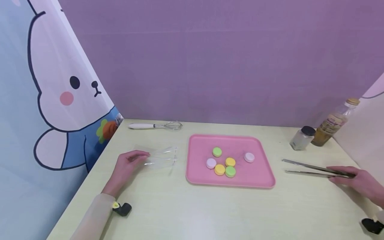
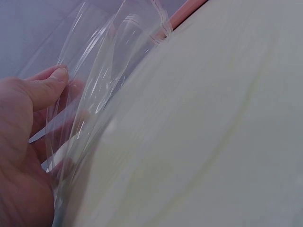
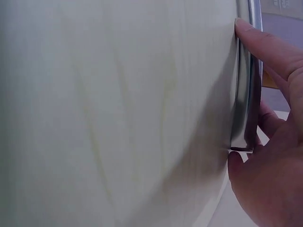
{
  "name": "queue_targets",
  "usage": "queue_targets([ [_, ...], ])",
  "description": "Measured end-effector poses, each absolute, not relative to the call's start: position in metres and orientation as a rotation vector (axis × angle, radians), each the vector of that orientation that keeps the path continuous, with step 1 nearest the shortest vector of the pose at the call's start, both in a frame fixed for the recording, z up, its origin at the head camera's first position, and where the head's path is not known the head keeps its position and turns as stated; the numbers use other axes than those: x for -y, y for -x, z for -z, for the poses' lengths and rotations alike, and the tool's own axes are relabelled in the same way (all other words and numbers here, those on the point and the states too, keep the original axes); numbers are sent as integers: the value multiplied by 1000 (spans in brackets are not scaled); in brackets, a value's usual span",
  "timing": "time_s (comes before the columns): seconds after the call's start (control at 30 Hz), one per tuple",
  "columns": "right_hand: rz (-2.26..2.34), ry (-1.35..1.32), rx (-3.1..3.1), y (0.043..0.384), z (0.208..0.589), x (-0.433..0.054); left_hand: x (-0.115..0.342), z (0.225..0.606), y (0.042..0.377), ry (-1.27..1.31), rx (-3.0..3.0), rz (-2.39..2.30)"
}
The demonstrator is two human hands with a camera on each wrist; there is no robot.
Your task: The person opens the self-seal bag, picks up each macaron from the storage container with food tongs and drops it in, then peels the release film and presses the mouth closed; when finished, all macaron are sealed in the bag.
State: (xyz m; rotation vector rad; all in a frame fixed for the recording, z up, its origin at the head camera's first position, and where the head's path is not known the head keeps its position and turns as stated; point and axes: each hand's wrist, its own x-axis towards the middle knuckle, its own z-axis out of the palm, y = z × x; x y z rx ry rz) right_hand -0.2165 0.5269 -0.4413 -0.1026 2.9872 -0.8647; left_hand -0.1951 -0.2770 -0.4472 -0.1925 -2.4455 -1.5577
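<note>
My left hand (image 1: 127, 170) pinches the edge of a clear plastic bag (image 1: 163, 156) between thumb and fingers, close over the table left of the pink tray. In the left wrist view the creased bag (image 2: 94, 71) spreads away from the thumb, with some fingers showing through the film. Far to the right, my right hand (image 1: 358, 181) holds metal tongs (image 1: 312, 166) by the joined end, their two arms apart and pointing left toward the tray. Seen from the right wrist, the fingers lie along both sides of the tongs (image 3: 246, 104).
On the pink tray (image 1: 196, 146) lie several macarons, among them a green one (image 1: 217, 152), a yellow one (image 1: 220, 169) and a lilac one (image 1: 249, 157). A whisk (image 1: 144, 126) lies at the back left. At the back right stand a black-capped jar (image 1: 301, 139) and a corked bottle (image 1: 333, 125).
</note>
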Motion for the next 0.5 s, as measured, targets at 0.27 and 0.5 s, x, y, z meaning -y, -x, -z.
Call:
queue_targets([
  [0.27, 854, 20, -2979, 214, 440, -527, 268, 428, 186, 184, 2459, 1562],
  [0.5, 791, 46, -3088, 208, 443, -526, 262, 413, 178, 186, 2483, 1535],
])
